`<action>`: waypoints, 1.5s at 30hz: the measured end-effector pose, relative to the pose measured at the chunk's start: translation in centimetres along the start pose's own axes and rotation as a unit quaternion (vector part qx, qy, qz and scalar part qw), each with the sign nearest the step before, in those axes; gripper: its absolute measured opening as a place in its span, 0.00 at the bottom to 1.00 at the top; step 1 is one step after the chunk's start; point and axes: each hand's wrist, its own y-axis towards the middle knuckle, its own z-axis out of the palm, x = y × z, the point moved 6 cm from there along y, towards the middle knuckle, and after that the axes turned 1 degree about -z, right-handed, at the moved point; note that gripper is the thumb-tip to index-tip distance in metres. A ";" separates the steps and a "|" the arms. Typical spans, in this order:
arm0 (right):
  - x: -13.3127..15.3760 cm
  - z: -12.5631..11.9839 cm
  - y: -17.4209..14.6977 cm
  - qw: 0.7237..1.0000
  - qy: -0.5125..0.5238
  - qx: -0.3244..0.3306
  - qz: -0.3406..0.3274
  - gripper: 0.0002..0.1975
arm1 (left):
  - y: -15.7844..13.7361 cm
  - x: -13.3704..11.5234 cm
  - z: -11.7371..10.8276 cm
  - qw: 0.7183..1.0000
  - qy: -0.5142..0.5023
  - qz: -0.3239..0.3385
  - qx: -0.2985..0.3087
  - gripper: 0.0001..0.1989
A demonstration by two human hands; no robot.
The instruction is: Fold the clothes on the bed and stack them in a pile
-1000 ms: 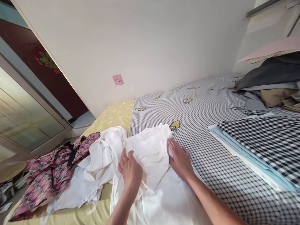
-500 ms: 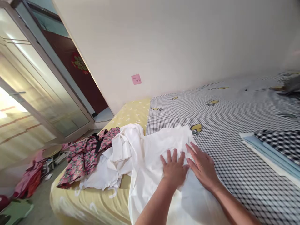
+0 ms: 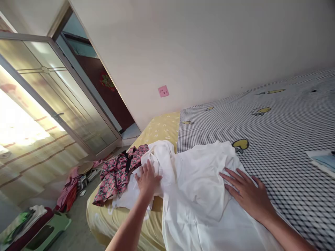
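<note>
A white long-sleeved garment (image 3: 201,167) lies spread on the bed, its left part bunched into a folded sleeve (image 3: 165,157). My left hand (image 3: 148,179) is over that bunched part with its fingers spread; whether it presses on the cloth I cannot tell. Flat on the garment's right side rests my right hand (image 3: 248,193), fingers stretched apart. Beside the sleeve, to the left, are a pink floral garment with a black band (image 3: 117,174) and another white cloth (image 3: 128,195) partly under it.
The bed carries a yellow sheet (image 3: 162,127) on the left and a checked sheet (image 3: 222,122) on the right. Folded light-blue cloth (image 3: 326,161) lies at the right edge. A green stool (image 3: 59,223) and clothes (image 3: 69,188) are on the floor, near a glass door (image 3: 86,115).
My left hand has moved left from the garment's middle to the bunched sleeve. My right hand stays on the garment's right side. The view has turned left.
</note>
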 end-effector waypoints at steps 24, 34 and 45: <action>0.9 -1.7 0.0 0.996 0.063 -0.064 0.014 0.20 | 5.3 -8.8 -21.2 0.827 -0.554 -0.056 -0.073 0.16; 1.3 -2.1 0.0 0.996 0.061 -0.063 0.004 0.20 | -2.7 -28.7 -17.0 0.730 -0.655 0.097 0.170 0.12; 0.4 -1.3 0.3 0.997 0.024 -0.071 0.012 0.26 | -7.8 -20.5 -12.4 0.711 -0.565 0.277 0.312 0.16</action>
